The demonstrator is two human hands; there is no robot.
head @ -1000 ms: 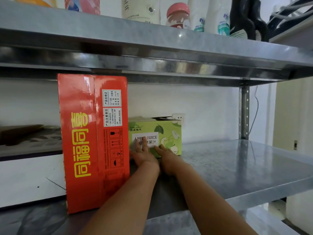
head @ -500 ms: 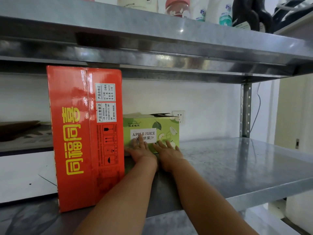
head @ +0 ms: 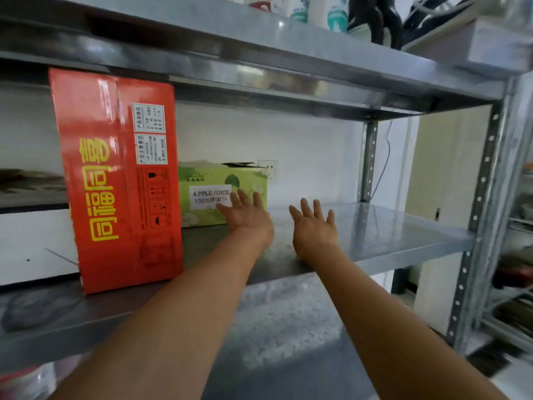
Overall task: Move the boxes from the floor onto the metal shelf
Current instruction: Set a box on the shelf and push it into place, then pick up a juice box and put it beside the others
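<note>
Sitting low on the metal shelf [head: 389,230], the green box [head: 207,210] lies flat with its long axis running left to right along the back, well in from the front edge. Its broad printed side faces out toward us, and the white label reads upright: "APPLE JUICE", with a line of smaller print beneath. Pale green card, leaf and fruit artwork, and a top flap that looks slightly raised at the back.

Right up against its left end stands the red box [head: 115,180], and this one is on end, long axis vertical, reaching almost to the underside of the shelf above. Yellow characters run sideways up its front panel, and on the side panel two white stickers sit over a column of dark handling symbols. It stands nearer the front edge than the green one.

Now the hands: the left hand [head: 248,219] is flat, fingers straight and spread, in front of the green box's right half, fingertips over the label corner. Whether they touch the card, I cannot tell. The right hand [head: 313,226] hangs over bare metal just right of the green box, fingers splayed, gripping nothing.

Up top, bottles [head: 336,13] line the upper tier, and a wall socket [head: 271,168] peeks out behind the green box.
</note>
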